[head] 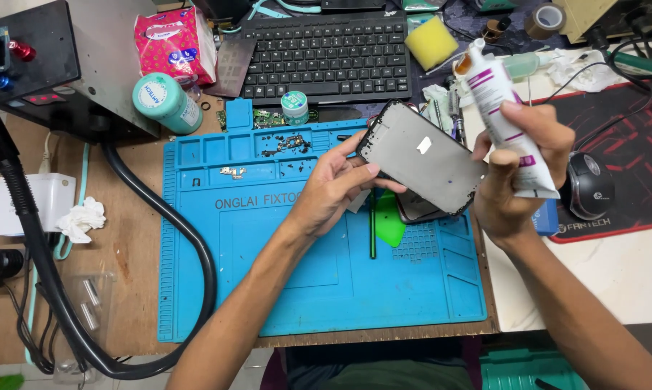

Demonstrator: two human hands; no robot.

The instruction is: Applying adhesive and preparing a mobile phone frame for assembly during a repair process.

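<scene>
Phone frame (421, 160) looks thin, light and fragile; I pinch its edge with my left hand (335, 189). My right hand (517, 162) wraps a soft glue tube (501, 105).

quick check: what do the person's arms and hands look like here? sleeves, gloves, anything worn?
Both arms are bare from the bottom edge of the frame to the fingertips: no sleeves in view. The left hand and right hand wear no gloves. No rings, watch, wristband or anti-static strap show on either wrist. Fingernails are short and unpainted. No visible markings or bandages.

Bare forearms, no sleeves or rings
</scene>
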